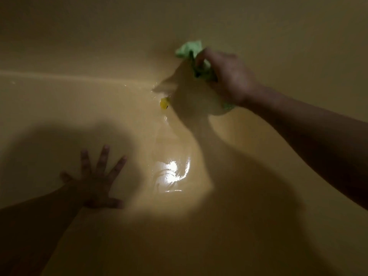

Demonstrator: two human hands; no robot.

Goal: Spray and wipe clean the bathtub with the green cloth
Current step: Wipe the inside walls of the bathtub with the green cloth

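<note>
I look down into a dim, yellowish bathtub [99,100]. My right hand [225,76] grips a bunched green cloth [188,49] and holds it against the far wall of the tub, upper middle of the view. My left hand [97,180] lies flat on the tub floor at lower left, fingers spread wide, holding nothing. No spray bottle is in view.
A small yellow object [164,103] sits on the tub surface just below the cloth. A wet, shiny patch [171,172] reflects light on the tub floor between my arms. Dark shadows of my arms and head cover the lower half.
</note>
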